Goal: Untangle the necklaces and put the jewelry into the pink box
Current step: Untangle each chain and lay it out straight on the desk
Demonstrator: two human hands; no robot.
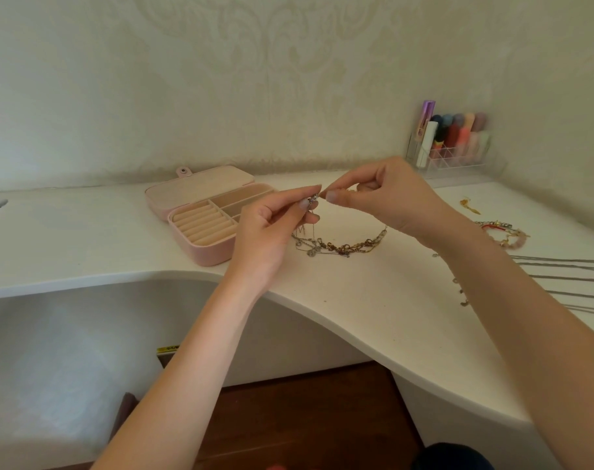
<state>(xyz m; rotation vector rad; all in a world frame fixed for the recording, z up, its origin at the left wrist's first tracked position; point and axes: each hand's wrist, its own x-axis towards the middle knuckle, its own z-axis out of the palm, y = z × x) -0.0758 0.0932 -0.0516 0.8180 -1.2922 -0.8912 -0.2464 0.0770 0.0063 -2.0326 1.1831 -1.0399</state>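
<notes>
A tangle of necklaces (pixel 339 246), thin chains with brown and clear beads, droops in a loop onto the white desk (pixel 373 310). My left hand (pixel 272 228) pinches one end of it at a small clasp, thumb against fingertips. My right hand (pixel 387 198) pinches the chain just to the right, almost touching the left fingertips. Both hands hover above the desk. The pink box (pixel 207 252) lies open to the left, lid flat behind, with cream ring rolls and side compartments that look bare.
More jewelry lies at the right: a pink-and-red beaded pile (pixel 506 232), a small gold piece (pixel 468 205), thin grey chains (pixel 567 276) stretched toward the right edge. A clear organizer (pixel 455 147) with cosmetics stands in the back corner. The desk's front edge curves inward.
</notes>
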